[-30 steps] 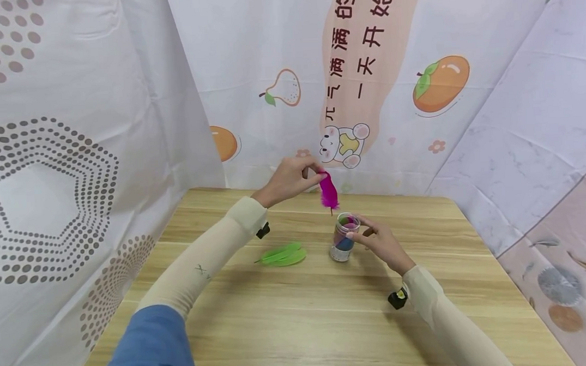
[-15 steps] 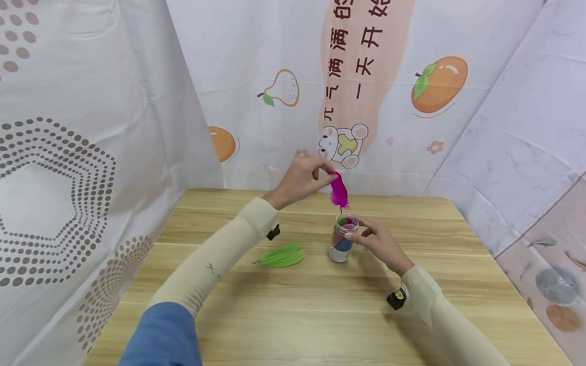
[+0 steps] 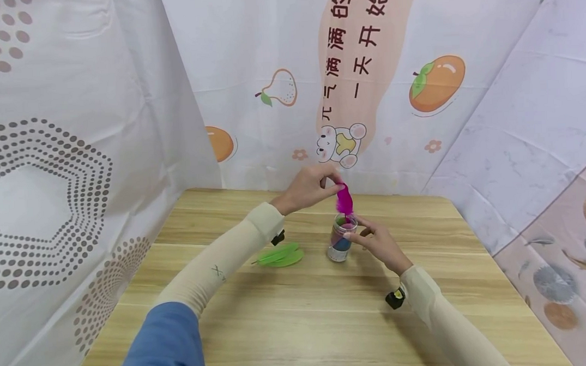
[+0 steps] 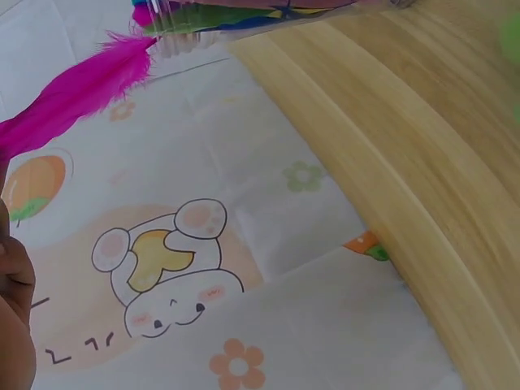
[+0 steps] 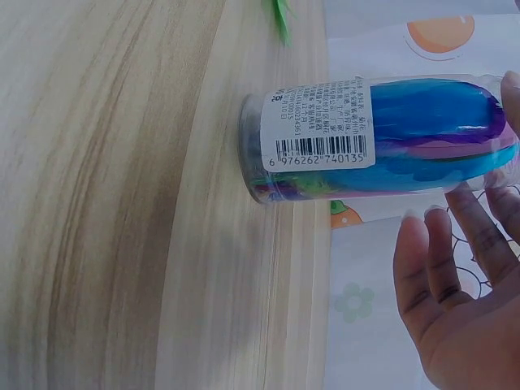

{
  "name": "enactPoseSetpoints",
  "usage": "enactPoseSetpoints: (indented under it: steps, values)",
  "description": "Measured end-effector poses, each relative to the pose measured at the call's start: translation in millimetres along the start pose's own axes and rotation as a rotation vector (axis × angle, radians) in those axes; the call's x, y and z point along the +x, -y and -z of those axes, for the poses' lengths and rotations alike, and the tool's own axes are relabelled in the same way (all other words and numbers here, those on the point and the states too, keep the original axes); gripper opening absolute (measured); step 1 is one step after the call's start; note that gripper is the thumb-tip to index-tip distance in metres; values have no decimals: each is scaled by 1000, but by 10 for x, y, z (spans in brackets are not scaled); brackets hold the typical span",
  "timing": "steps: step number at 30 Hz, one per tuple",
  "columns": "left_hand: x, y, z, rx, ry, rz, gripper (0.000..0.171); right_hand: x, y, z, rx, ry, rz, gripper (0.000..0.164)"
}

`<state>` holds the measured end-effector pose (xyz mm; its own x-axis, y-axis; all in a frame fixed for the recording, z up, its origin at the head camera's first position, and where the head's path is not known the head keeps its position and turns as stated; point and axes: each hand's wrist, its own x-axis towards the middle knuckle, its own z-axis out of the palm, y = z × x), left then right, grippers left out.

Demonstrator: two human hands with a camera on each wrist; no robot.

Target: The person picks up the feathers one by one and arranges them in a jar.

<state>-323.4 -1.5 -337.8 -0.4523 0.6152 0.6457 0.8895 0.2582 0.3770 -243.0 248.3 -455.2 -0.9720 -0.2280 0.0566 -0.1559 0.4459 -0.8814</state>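
Note:
My left hand [image 3: 313, 188] pinches a magenta feather [image 3: 344, 201] by its upper end, its quill pointing down into the mouth of a clear plastic jar [image 3: 338, 246]. In the left wrist view the feather [image 4: 77, 93] reaches the jar's rim. My right hand [image 3: 378, 243] steadies the jar near its top, thumb on the near side and fingers behind. Blue, purple and green feathers [image 5: 439, 118] fill the upright jar, seen through its wall in the right wrist view. A white barcode label [image 5: 317, 126] sticks to its lower part. Two green feathers [image 3: 280, 255] lie on the table, left of the jar.
The wooden table [image 3: 289, 325] has its back edge close behind the jar, against a printed curtain [image 3: 250, 114]. More patterned cloth hangs at the left and right sides. Small black cameras sit under both wrists.
My left hand has moved right and slightly down with the magenta feather, from beside and above the jar to its mouth. The right hand still holds the jar in place.

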Motion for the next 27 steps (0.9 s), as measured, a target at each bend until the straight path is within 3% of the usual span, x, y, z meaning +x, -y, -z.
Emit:
enactPoseSetpoints:
  steps: [12,20,27]
  values:
    - [-80,26,-171,4,192,18,7,27,-29,-2,-10,5,-9,70]
    - [-161,112,-360,-33,302,42,5,19,-3,-5,2,21,-47,72]
    - [-163,149,-484,26,417,29,8,-76,240,12,5,34,-59,71]
